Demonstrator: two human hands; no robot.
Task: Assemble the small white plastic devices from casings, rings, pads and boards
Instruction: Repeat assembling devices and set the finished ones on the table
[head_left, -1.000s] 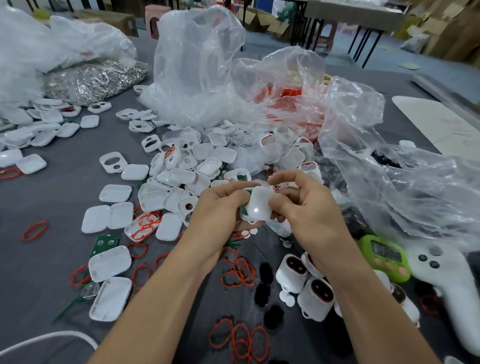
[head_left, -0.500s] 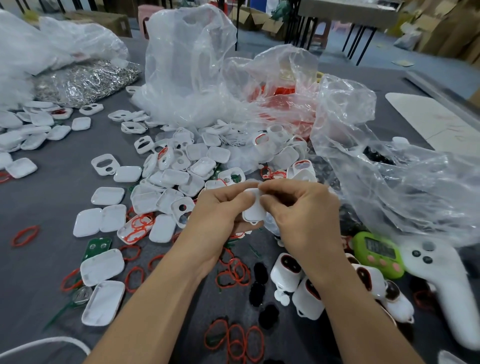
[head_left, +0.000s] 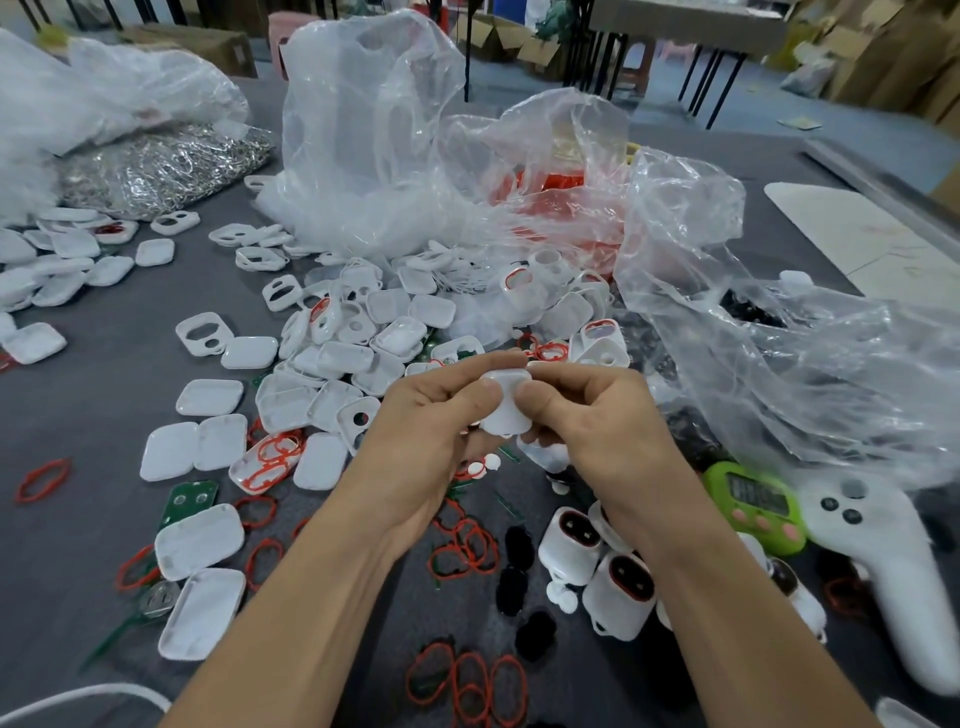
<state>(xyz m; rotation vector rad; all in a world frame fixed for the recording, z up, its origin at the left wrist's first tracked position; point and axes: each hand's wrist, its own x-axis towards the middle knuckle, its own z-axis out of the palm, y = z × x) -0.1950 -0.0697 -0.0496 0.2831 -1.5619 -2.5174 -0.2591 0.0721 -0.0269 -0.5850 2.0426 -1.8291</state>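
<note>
My left hand (head_left: 426, 436) and my right hand (head_left: 597, 431) grip one small white plastic casing (head_left: 506, 410) between them, thumbs pressed on its near face, fingers curled over its top. It is held above the grey table (head_left: 104, 415). A heap of loose white casings (head_left: 343, 358) lies just beyond my hands. Red rings (head_left: 467, 675) and black pads (head_left: 511, 587) lie near my forearms. A green board (head_left: 189, 499) lies at the left. Assembled white devices (head_left: 618, 592) with red-ringed dark faces stand under my right wrist.
Crumpled clear plastic bags (head_left: 769, 364) rise behind and to the right. A bag of shiny metal parts (head_left: 161, 166) sits at the far left. A green timer (head_left: 758, 504) and a white controller (head_left: 878, 561) lie at the right. A white cable (head_left: 78, 696) runs along the near left edge.
Both hands have kept hold of the white casing and turned it slightly, pressing it together. The green board edge seen at the casing a second ago is now hidden.
</note>
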